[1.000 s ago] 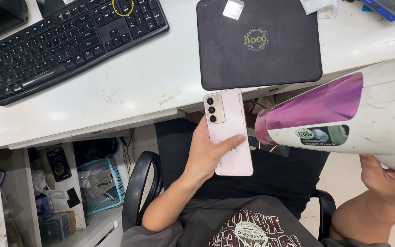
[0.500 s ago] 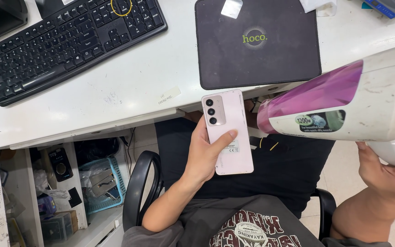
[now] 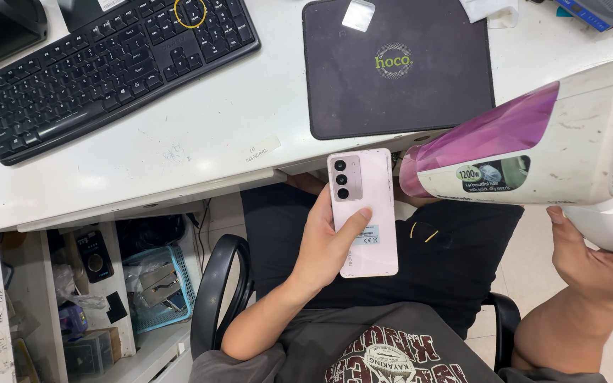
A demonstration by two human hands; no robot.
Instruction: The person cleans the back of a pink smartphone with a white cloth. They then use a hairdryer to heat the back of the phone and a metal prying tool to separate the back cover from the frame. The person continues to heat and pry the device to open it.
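Pink phone stands long-ways up and down, back side up, cameras nearest the white table, just under its edge. Left hand wraps it, thumb on its back. Right hand grips the handle of a white-and-purple hair dryer; its nose almost touches the phone's right edge.

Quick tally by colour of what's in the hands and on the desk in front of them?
Pink: 1, the phone, back up in the left hand.
White and magenta: 1, the hair dryer, held by the right hand.
Black: 2, the keyboard and the mat.
Total: 4.
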